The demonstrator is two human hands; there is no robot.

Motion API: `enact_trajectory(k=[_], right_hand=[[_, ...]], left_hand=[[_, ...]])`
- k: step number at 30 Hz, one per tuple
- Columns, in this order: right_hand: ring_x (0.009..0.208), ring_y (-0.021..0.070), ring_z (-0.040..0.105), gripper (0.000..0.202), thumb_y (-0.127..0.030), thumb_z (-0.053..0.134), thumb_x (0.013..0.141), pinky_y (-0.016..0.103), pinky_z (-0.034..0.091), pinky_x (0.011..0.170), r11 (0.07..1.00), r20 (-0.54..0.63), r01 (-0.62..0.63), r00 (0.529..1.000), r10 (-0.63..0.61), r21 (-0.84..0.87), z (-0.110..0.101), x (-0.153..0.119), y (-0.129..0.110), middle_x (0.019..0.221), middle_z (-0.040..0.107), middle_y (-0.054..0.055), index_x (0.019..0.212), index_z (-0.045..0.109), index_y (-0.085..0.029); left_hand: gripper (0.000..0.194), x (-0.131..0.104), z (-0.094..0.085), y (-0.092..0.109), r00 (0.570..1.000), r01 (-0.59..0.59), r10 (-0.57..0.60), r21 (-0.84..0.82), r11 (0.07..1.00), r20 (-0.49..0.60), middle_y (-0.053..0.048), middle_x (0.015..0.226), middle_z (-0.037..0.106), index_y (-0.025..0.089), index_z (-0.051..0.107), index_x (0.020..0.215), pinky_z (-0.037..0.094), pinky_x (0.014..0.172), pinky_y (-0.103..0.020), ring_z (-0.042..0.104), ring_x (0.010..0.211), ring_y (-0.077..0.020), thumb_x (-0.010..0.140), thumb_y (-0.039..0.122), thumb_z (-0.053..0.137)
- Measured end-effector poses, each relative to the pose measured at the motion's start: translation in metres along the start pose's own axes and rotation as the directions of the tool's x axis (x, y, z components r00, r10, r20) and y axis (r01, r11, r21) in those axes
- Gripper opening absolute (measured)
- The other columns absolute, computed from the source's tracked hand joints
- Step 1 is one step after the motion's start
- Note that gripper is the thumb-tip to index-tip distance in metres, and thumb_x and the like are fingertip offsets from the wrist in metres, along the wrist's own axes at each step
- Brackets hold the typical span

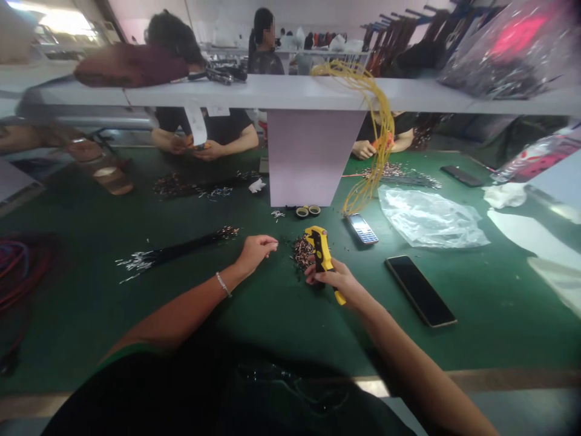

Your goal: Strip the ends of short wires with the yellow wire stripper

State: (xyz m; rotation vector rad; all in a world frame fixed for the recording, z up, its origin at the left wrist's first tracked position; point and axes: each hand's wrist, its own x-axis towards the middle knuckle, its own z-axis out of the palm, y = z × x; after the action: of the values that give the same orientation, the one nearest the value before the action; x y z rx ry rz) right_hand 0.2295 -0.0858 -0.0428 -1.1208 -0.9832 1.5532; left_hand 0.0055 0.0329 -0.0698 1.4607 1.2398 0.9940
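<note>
My right hand [333,277] is wrapped round a yellow and black hand tool [321,251], its head pointing up and away from me. Beneath and beside the tool lies a small pile of dark and copper-coloured bits [301,252]. To the left, my left hand [257,251] has its thumb and fingertips pressed together; anything between them is too small to make out. A bundle of black wires [181,247] with pale ends at the left and copper ends at the right lies left of that hand on the green table [272,327].
A black smartphone [421,290], a keypad phone [362,229] and a clear plastic bag [429,217] lie to the right. Yellow wires [384,121] hang from the shelf [227,94]. Two tape rolls [307,211] sit by the pillar. Across the table, other people's hands work.
</note>
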Motion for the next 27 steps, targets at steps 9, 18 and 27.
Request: enact_trajectory(k=[9,18,27], right_hand=[[0.069,0.0181,0.066,0.039,-0.014,0.073,0.053,0.034,0.051,0.072,0.998,0.004,0.018,1.000,-0.018,0.060,0.0026,0.0077,0.0078,0.079,0.072,0.002,0.091,0.062,-0.017],[0.074,0.0187,0.066,0.039,-0.018,0.075,0.058,0.033,0.051,0.074,0.998,0.063,0.059,0.996,-0.058,-0.015,-0.0016,0.0052,0.0063,0.084,0.071,0.003,0.095,0.065,-0.017],[0.071,0.0196,0.067,0.039,-0.022,0.075,0.061,0.035,0.051,0.071,0.997,0.051,0.056,0.997,-0.053,-0.061,-0.0061,0.0041,0.0080,0.084,0.071,0.004,0.099,0.066,-0.016]], left_hand=[[0.021,0.0008,-0.0009,-0.0042,1.000,-0.019,0.020,0.009,1.000,-0.022,-0.001,0.059,0.067,0.013,0.074,0.075,0.038,0.045,-0.020,0.047,0.044,-0.0071,0.063,0.030,0.071],[0.021,-0.0009,0.0011,-0.0001,0.999,-0.020,0.019,-0.010,1.000,-0.027,-0.001,0.059,0.066,0.013,0.074,0.073,0.038,0.044,-0.020,0.047,0.044,-0.0074,0.062,0.030,0.071],[0.021,0.0023,-0.0009,0.0011,0.998,-0.008,0.003,-0.089,0.996,-0.064,-0.002,0.061,0.067,0.013,0.074,0.074,0.040,0.045,-0.021,0.048,0.046,-0.0081,0.061,0.029,0.070]])
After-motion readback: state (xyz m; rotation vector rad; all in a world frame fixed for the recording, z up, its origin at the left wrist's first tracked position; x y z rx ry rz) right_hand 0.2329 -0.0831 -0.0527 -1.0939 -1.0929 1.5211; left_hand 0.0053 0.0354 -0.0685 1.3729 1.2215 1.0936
